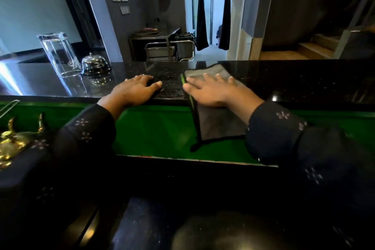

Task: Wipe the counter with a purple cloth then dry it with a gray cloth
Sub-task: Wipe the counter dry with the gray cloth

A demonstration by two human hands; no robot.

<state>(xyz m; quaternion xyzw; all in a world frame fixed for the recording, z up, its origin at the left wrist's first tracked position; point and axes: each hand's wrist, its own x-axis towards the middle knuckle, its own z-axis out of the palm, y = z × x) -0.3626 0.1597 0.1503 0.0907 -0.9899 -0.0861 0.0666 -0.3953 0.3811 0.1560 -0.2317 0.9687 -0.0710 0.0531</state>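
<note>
A gray cloth (215,122) with a green-and-black edge lies on the black speckled counter (294,81) and hangs over its near edge. My right hand (211,91) presses flat on the cloth's upper part, fingers straight and spread. My left hand (135,91) rests on the bare counter just left of the cloth, fingers relaxed, holding nothing. No purple cloth is in view.
An upturned clear glass (58,55) and a chrome desk bell (94,63) stand on the counter at the left. A gold ornament (16,140) sits at the lower left on the green ledge (158,128). Beyond the counter are a metal cart and a doorway.
</note>
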